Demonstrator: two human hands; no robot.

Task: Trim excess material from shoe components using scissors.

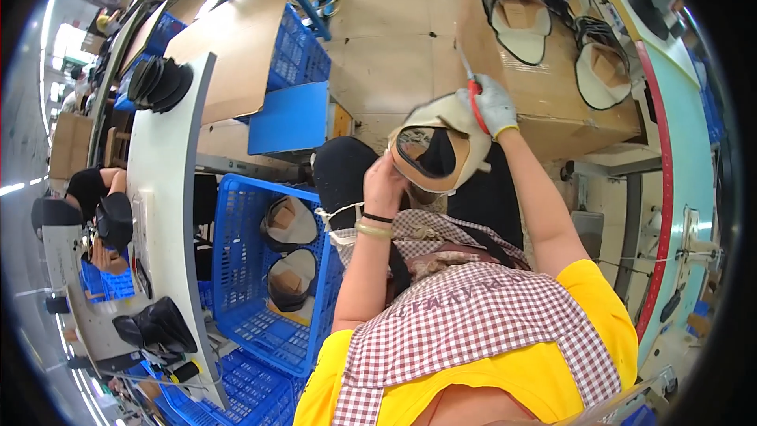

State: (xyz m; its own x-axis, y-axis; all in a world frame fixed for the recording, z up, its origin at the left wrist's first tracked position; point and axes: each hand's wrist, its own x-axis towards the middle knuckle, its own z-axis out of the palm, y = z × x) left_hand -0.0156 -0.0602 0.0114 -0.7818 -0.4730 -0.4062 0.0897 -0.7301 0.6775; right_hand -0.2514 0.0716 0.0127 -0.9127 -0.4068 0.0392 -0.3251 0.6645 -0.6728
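Over my lap I hold a shoe upper (pixel 475 159) with cream lining and a tan inner part, its opening facing up. My bare left hand (pixel 383 185) grips its near left edge, fingers partly hidden beneath it. My right hand (pixel 498 105), in a pale work glove, is closed around the red handles of a pair of scissors (pixel 475 95). The blades point away from me, beyond the upper. That hand is right at the upper's far right edge; whether it also grips the upper, I cannot tell.
On a cardboard box (pixel 544 130) at the far right lie rows of stacked uppers (pixel 522 28). A blue crate (pixel 225 268) at my left contains two uppers (pixel 290 221). Beyond it, a long table (pixel 162 181) carries black pieces (pixel 160 83). A co-worker (pixel 91 185) sits farther left. A red-edged bench (pixel 682 158) stands right.
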